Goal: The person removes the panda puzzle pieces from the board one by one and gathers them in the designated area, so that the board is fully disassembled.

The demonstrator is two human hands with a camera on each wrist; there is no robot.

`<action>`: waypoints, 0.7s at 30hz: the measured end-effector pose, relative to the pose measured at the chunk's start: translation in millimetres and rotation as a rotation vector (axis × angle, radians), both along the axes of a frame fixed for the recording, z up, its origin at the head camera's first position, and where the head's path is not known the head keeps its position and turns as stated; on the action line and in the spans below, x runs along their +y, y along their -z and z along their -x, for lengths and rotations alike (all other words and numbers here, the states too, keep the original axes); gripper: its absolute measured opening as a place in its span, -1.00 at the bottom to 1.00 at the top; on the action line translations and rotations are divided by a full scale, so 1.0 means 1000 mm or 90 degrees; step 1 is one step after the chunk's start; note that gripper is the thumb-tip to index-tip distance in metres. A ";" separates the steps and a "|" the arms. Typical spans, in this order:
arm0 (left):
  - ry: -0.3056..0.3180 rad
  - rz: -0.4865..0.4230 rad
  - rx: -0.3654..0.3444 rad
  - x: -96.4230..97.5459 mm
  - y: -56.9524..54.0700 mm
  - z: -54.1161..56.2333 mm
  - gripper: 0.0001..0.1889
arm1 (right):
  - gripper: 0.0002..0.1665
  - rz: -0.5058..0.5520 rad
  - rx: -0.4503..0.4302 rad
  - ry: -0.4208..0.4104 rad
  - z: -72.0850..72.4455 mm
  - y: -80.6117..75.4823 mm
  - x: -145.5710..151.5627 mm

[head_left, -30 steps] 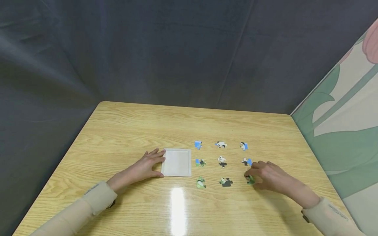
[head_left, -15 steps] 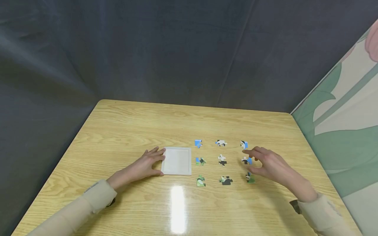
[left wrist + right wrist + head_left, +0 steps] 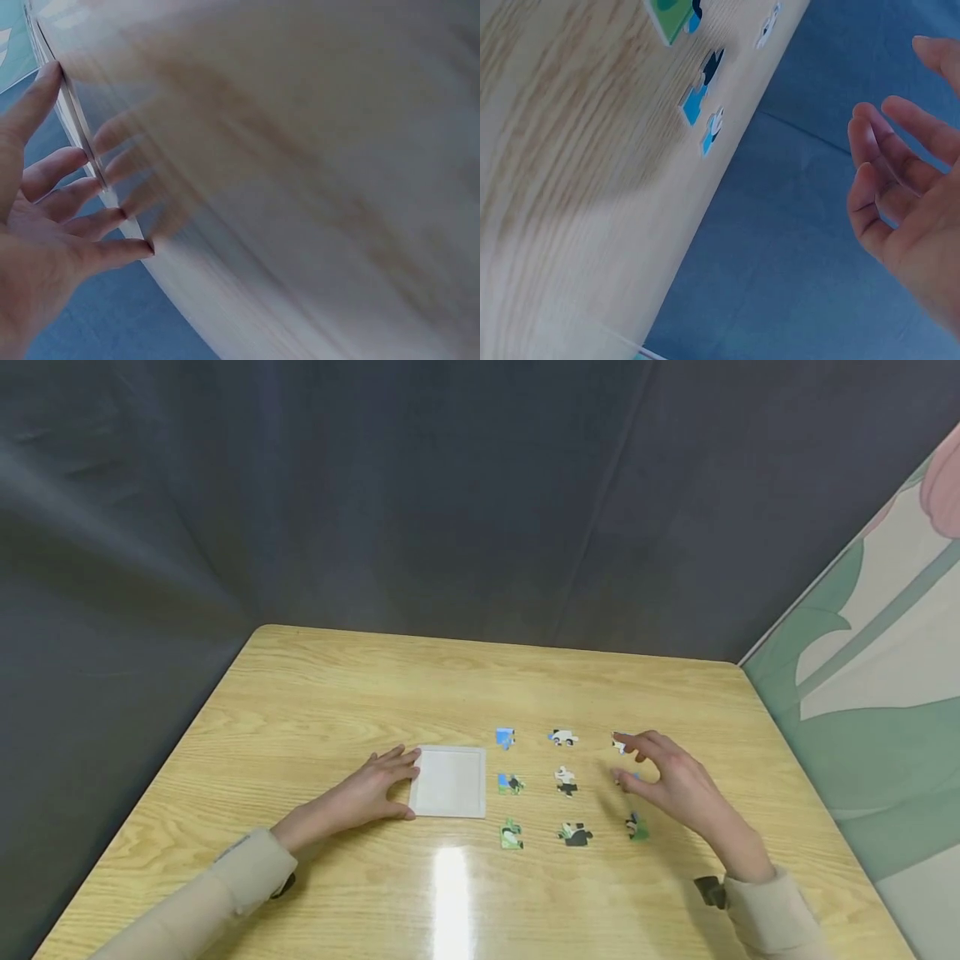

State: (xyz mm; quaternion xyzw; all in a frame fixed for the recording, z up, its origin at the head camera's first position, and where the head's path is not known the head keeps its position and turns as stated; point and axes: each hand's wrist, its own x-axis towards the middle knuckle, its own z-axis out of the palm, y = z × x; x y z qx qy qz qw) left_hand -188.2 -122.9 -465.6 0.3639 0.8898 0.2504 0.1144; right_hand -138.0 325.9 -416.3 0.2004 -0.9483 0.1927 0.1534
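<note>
A flat, square white tray (image 3: pixel 450 783) lies left of the puzzle pieces in the head view. My left hand (image 3: pixel 375 787) rests at its left side, fingertips and thumb spread along the rim. Above the right-hand column of pieces hovers my right hand (image 3: pixel 675 785), fingers loosely bent and thumb apart, holding nothing. Its fingertips overlap the top right piece (image 3: pixel 617 747), and the hand mostly hides the piece below. A green-edged corner piece (image 3: pixel 637 827) shows under the hand. The right wrist view has a blue and black piece (image 3: pixel 696 99) flat on the wood, away from the fingers.
The other pieces lie in spaced rows, including a blue corner piece (image 3: pixel 505 737), a black and white middle piece (image 3: pixel 566 782) and a dark bottom piece (image 3: pixel 576 836). The wooden table (image 3: pixel 337 685) meets a dark curtain (image 3: pixel 450 510) behind and a flowered cloth (image 3: pixel 885 735) at right.
My right hand has let go of the bottom right piece, risen and moved away toward the top right piece. The left hand stays at the tray.
</note>
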 end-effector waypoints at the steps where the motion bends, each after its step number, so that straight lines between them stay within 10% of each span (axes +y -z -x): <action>1: 0.000 0.002 0.004 0.000 0.000 0.000 -0.31 | -0.44 0.002 -0.002 0.007 0.000 0.001 0.001; 21: -0.004 -0.027 -0.010 -0.008 -0.004 0.004 -0.28 | -0.60 0.027 -0.054 0.077 0.005 0.007 0.002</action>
